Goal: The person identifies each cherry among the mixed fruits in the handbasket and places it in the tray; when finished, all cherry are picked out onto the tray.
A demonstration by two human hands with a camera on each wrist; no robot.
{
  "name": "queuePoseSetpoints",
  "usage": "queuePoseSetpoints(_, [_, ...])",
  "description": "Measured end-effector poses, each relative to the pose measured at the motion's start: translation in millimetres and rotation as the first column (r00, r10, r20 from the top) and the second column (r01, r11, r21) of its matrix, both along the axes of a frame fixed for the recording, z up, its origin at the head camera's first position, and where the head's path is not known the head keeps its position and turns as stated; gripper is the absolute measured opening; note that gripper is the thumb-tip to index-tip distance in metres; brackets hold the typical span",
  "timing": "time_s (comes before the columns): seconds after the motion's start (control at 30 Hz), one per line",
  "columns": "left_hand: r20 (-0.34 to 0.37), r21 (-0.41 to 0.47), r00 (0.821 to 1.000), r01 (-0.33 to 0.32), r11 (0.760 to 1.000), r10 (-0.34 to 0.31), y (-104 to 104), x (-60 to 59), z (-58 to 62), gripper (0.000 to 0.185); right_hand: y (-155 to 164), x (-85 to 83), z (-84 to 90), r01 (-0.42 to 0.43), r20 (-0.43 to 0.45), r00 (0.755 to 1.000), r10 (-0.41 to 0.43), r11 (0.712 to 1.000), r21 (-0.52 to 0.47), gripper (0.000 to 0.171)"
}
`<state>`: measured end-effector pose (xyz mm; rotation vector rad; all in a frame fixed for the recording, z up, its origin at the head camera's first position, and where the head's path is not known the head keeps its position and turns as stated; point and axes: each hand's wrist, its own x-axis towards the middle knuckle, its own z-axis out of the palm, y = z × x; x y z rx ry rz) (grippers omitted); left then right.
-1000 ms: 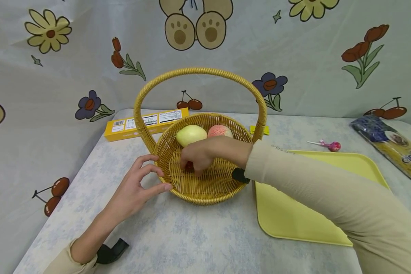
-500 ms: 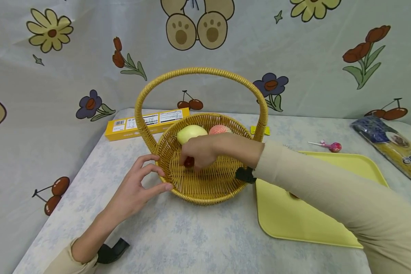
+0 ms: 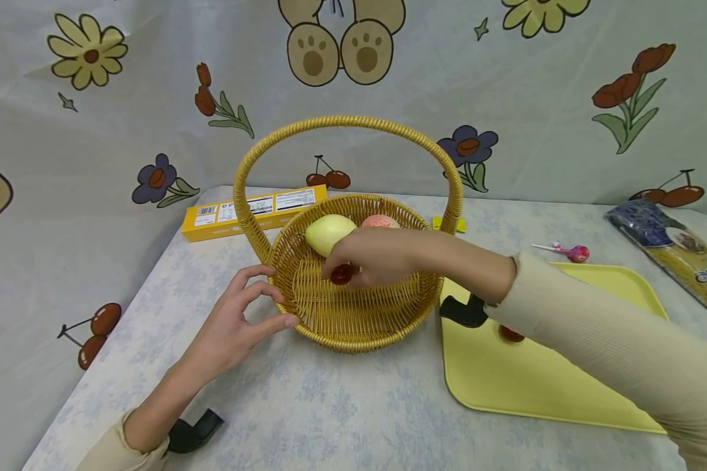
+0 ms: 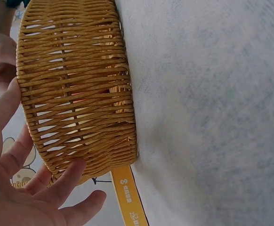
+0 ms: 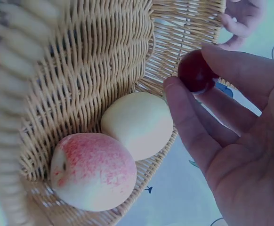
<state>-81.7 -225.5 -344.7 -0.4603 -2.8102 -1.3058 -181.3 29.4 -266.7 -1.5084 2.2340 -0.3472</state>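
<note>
In the head view my right hand (image 3: 377,258) is over the inside of the wicker basket (image 3: 353,345), pinching a small round dark red fruit (image 3: 342,274). The right wrist view shows this dark red fruit (image 5: 196,71) between thumb and fingertips, its surface glossy. My left hand (image 3: 235,327) holds the basket's left rim; in the left wrist view its thumb is at the rim and one finger lies along the woven outer wall (image 4: 76,94). Inside the basket, toward the back, lie a pale yellow-green fruit (image 5: 137,125) and a pink-and-white peach (image 5: 94,172).
A yellow tray (image 3: 483,386) stands right of the basket, bearing another dark red round piece (image 3: 510,335) partly under my right sleeve. Behind are a yellow box (image 3: 212,222), a small yellow packet (image 3: 461,224), a lollipop (image 3: 577,253) and a plastic food bag (image 3: 677,245).
My right hand has lifted from the basket's bottom and shifted right with the dark red fruit pinched in it. The piece on the tray has come into view. My left hand stays on the rim.
</note>
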Motion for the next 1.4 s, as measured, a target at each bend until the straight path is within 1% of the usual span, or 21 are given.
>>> queuePoseSetpoints(0.17, [0.005,0.001,1.0,-0.003,1.0,0.003,0.1,0.0,0.0,0.024,16.6,9.5,-1.2,0.0,0.007,1.0,0.001,0.993,-0.117,0.013])
queuePoseSetpoints(0.37, [0.006,0.005,1.0,-0.003,1.0,0.003,0.2,-0.1,0.1,0.024,36.6,23.0,-3.8,0.015,-0.003,1.0,-0.016,0.976,-0.216,0.02])
queuePoseSetpoints(0.5, [0.001,0.009,1.0,0.002,1.0,-0.002,0.4,-0.3,-0.5,0.024,49.3,31.9,-5.4,0.054,-0.014,0.998,-0.06,0.965,-0.256,0.024])
queuePoseSetpoints(0.63, [-0.001,0.013,1.0,0.006,1.0,-0.006,0.6,-0.2,-0.7,0.023,61.9,38.7,-6.0,0.097,-0.034,0.993,-0.111,0.952,-0.29,0.022])
queuePoseSetpoints(0.8, [0.004,0.013,1.0,0.002,1.0,-0.002,1.1,0.6,1.4,0.023,78.1,44.9,-5.0,0.14,-0.057,0.984,-0.169,0.929,-0.343,0.019])
queuePoseSetpoints(0.93, [0.006,0.013,1.0,0.0,1.0,0.0,1.6,1.5,2.5,0.022,92.1,52.6,-5.3,0.17,-0.074,0.974,-0.212,0.91,-0.379,0.023])
queuePoseSetpoints(1.03, [0.0,0.014,1.0,0.002,1.0,-0.002,1.7,1.2,1.5,0.022,104.1,61.0,-5.4,0.206,-0.064,0.966,-0.252,0.892,-0.402,0.032])
queuePoseSetpoints(1.13, [-0.001,0.017,1.0,0.003,1.0,-0.003,1.6,0.5,0.3,0.022,116.6,69.9,-5.3,0.254,-0.032,0.955,-0.294,0.874,-0.414,0.038])
queuePoseSetpoints(1.2, [-0.001,0.019,1.0,0.004,1.0,-0.004,1.6,0.3,0.0,0.023,125.4,75.7,-5.6,0.285,-0.012,0.948,-0.319,0.864,-0.416,0.038])
queuePoseSetpoints(1.27, [-0.001,0.019,1.0,0.004,1.0,-0.004,1.4,0.3,0.2,0.023,135.2,81.6,-6.0,0.321,0.027,0.94,-0.34,0.854,-0.411,0.036])
queuePoseSetpoints(1.33, [-0.001,0.018,1.0,0.003,1.0,-0.003,1.1,0.3,0.4,0.024,146.0,87.6,-7.0,0.344,0.017,0.929,-0.371,0.841,-0.419,0.037])
queuePoseSetpoints(1.4, [0.002,0.015,1.0,0.0,1.0,0.0,0.7,0.5,0.8,0.024,157.7,93.3,-8.8,0.362,-0.008,0.913,-0.408,0.82,-0.443,0.041])
